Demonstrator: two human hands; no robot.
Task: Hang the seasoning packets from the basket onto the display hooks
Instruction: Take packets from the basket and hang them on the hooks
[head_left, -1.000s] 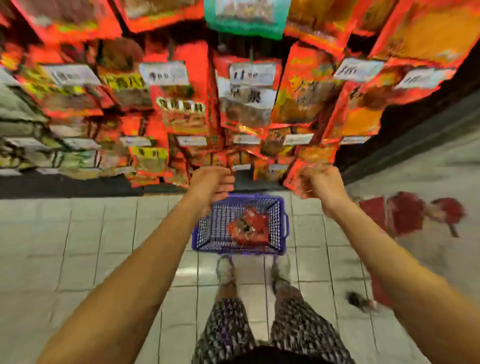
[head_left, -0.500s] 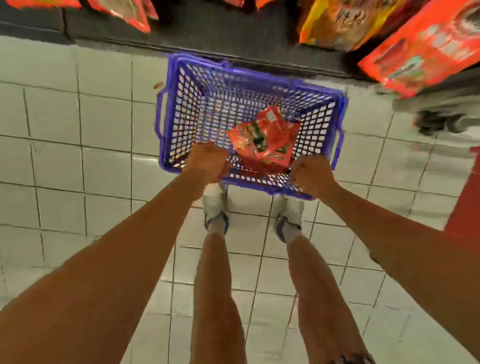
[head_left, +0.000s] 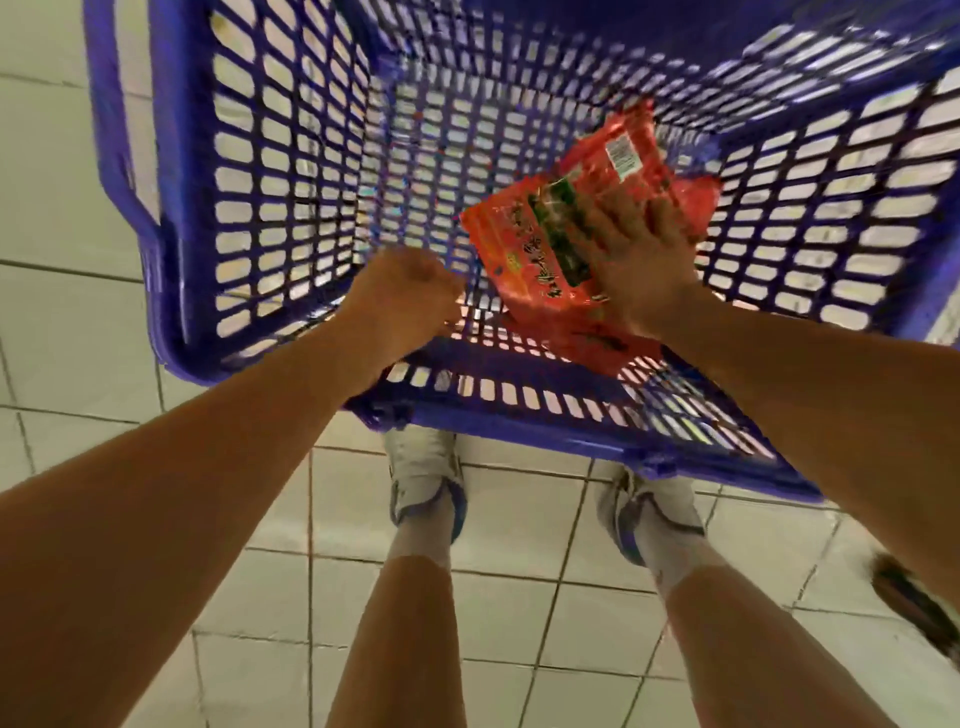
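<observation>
The step is picking up: the right hand (head_left: 641, 260) grasps red packets (head_left: 540, 249) in the basket (head_left: 171, 218), the left hand (head_left: 402, 291) is clenched and empty; next it must lift them toward the hooks.

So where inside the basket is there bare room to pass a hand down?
The basket floor is bare on its left half, between the left wall and the red seasoning packets. The right side is crowded: packets piled there, the right hand on them. The left hand, curled, sits over the near wall.
</observation>
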